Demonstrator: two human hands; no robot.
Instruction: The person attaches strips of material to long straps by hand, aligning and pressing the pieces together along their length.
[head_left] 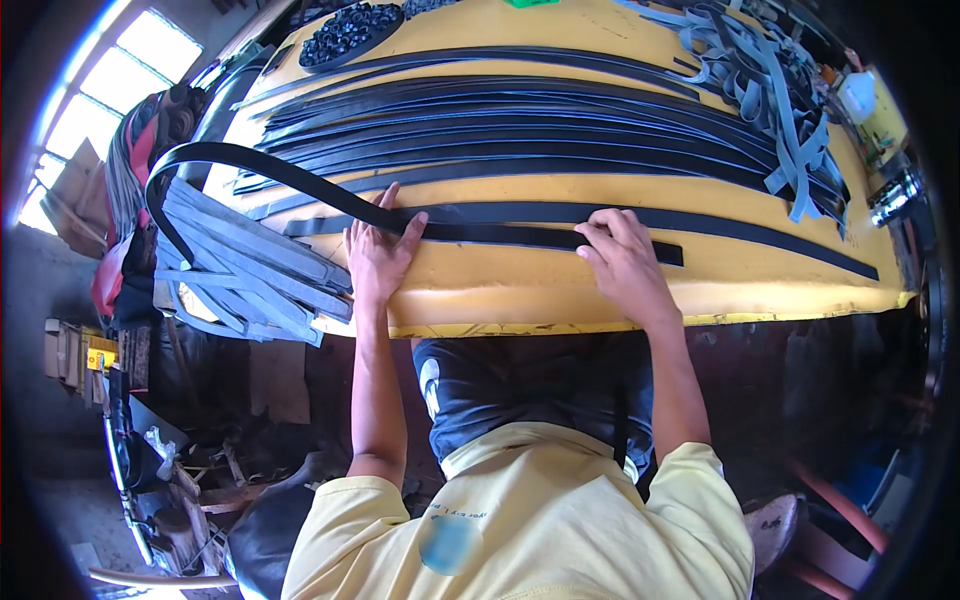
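Note:
A long black strip (pixel 500 234), seemingly leather or rubber, runs along the near edge of the yellow-topped table. Its left part rises and curls back in a loop. My left hand (pixel 378 258) grips it near the foot of this loop, thumb on top and some fingers showing beyond the strip. Farther right, my right hand (pixel 628 262) has its fingers bent and thumb pressed in, pinching the same strip short of its squared right end. Just behind lies another black strip (pixel 740 228), flat on the tabletop.
Many black strips (pixel 500 125) lie side by side across the yellow table (pixel 480 298). Grey strips (pixel 250 275) are piled at the left corner, with tangled grey-blue strips (pixel 765 85) at the back right. Small black rings (pixel 350 35) fill a round tray at the back.

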